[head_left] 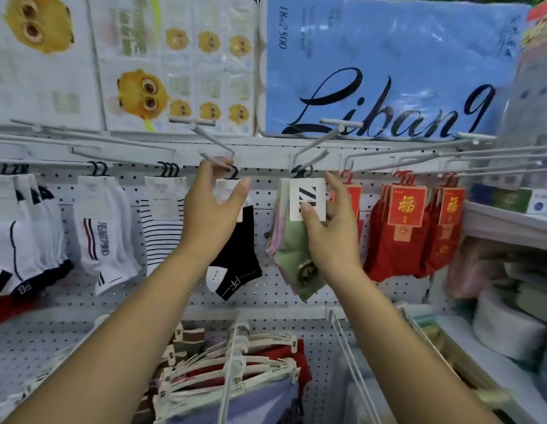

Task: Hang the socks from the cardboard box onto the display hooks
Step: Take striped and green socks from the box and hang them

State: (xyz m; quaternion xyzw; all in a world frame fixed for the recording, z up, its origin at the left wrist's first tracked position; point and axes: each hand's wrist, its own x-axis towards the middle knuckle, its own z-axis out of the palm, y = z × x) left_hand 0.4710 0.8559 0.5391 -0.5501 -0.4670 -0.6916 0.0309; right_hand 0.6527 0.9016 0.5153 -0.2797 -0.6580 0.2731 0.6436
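Where the frame's left edge cuts them off, white socks with navy trim [27,228] hang too bunched to count. Beside them are a white sock with red and navy stripes [103,240] and a pack of striped socks [163,237], all against the pegboard [137,295]. Next, the left hand [211,206] reaches up, its fingers [218,164] curled round the front end of a display hook [215,145], thumb held apart. Its palm hides most of the card on the black sock [235,264], whose hanger sits on that hook just behind the fingertips. Right of it, the right hand [330,228] pinches the white card of the green and pink socks [296,255], thumb in front, forefinger behind. Their hanger is at the tip of a second hook [312,148], but blur hides whether it is fully on. Further right, red socks [403,234] with gold-lettered cards hang, and the shelves [507,228] at the right edge are smeared and cut off.
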